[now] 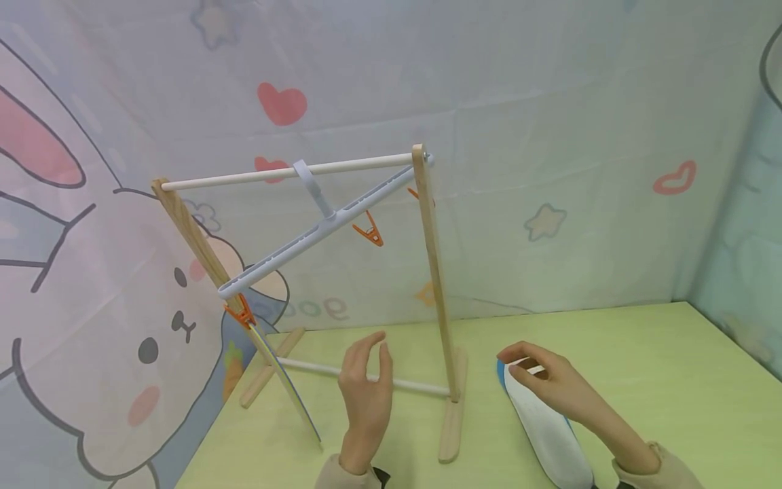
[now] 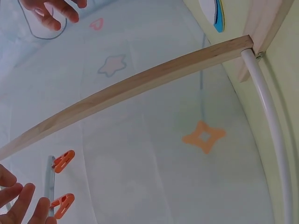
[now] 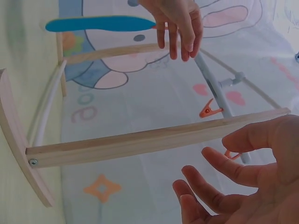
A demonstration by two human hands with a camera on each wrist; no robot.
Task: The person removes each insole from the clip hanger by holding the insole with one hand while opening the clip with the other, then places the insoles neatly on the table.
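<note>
A white insole with a blue edge lies on the table at the right. Above its far end is my right hand, fingers loosely bent around nothing. My left hand, also holding nothing, is raised in front of the wooden rack with its fingers pointing up. A pale hanger hooks over the rack's top rod. From its near end, an orange clip holds a second insole, edge-on here; its blue face shows in the right wrist view. Another orange clip hangs from the hanger's middle.
The rack's white lower rod runs between two wooden feet, one being the right foot. A further orange clip is partly behind the right post. Behind the pale green table hangs a printed cloth.
</note>
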